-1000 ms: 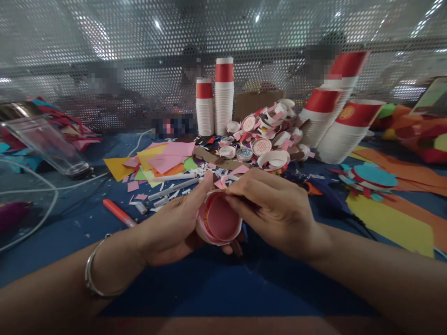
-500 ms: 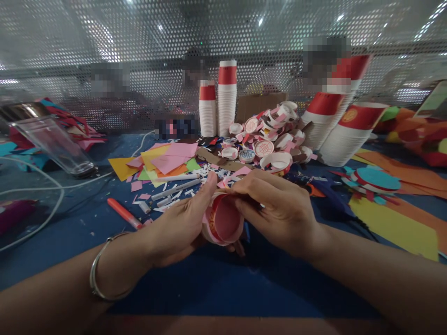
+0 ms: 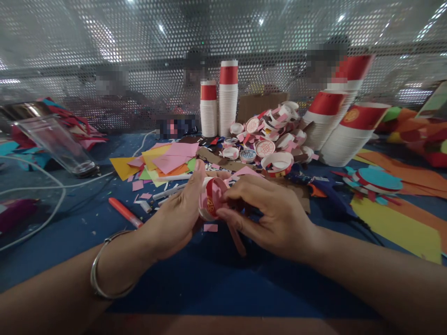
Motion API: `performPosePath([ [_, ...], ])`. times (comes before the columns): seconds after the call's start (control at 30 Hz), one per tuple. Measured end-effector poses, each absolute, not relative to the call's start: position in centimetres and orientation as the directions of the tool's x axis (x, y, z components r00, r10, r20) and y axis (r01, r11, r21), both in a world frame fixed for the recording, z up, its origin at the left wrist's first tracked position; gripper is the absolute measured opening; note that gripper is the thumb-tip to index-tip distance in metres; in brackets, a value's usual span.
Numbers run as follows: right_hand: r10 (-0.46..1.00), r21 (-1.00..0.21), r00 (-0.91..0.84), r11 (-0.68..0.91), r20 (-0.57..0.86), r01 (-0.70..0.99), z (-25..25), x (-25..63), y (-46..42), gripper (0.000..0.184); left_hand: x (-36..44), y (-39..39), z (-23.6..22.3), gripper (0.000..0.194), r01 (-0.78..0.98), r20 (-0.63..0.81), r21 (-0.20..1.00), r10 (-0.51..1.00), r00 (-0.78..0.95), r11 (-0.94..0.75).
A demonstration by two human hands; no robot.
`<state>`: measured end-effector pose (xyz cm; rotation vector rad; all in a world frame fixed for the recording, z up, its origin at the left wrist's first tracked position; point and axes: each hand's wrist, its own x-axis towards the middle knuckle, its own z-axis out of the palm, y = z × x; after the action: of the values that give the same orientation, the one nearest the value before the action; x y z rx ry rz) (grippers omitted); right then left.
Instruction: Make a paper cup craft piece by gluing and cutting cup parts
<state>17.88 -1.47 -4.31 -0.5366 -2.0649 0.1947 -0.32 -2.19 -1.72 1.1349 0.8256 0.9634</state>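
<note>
A cut-down paper cup [image 3: 206, 210], white outside with a red and gold band and pink paper at its inside, is tilted with its opening toward me. My left hand [image 3: 171, 223] is wrapped round its left side, thumb up along the rim. The fingers of my right hand [image 3: 275, 209] are bent at the right rim, thumb and fingertips closed on the pink paper [image 3: 218, 190] there. The fingertips partly hide the opening. Below the cup a small pink paper slip [image 3: 210, 228] lies on the blue table, and a brownish strip [image 3: 237, 239] hangs or lies beside it.
Behind the hands lie a heap of cut cup pieces [image 3: 265, 148], coloured paper [image 3: 176, 158] and scraps. Stacks of paper cups [image 3: 228, 107] stand farther back. An orange-red marker [image 3: 125, 212] and clear bottle [image 3: 59, 144] are left; a dark glue gun [image 3: 330, 200] is right.
The cup has turned and risen slightly to the left. My right fingers have moved from its upper rim into the opening. The pink slip under the cup now shows.
</note>
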Motion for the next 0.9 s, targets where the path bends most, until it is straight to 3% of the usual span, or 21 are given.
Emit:
performPosePath([
  [0.23,0.43,-0.344,-0.521,0.903,0.737,0.258,-4.4,17.4,-1.8,0.006,-0.8,-1.9,-1.9,0.052,-0.121,-0.025,0.99,0.953,0.303,0.065],
  [0.37,0.426,-0.334,-0.506,0.904,0.75,0.267,-4.2,17.5,-1.8,0.007,-0.7,-1.7,-2.0,0.049,-0.216,-0.023,0.972,0.955,0.295,0.09],
  [0.5,0.445,-0.355,-0.375,0.89,0.813,0.287,-3.7,18.0,-2.1,0.006,-0.6,-1.1,-1.5,0.046,-0.313,-0.106,0.929,0.952,0.287,0.198],
  [0.7,0.521,-0.439,-0.174,0.824,0.836,0.358,-3.0,18.8,-2.1,0.018,-1.2,-0.5,-0.3,0.05,-0.397,-0.137,0.862,0.899,0.417,0.315],
  [0.9,0.536,-0.453,-0.174,0.815,0.826,0.361,-3.2,18.8,-1.8,0.019,-1.9,-0.2,-0.4,0.048,-0.424,-0.114,0.821,0.836,0.537,0.384],
])
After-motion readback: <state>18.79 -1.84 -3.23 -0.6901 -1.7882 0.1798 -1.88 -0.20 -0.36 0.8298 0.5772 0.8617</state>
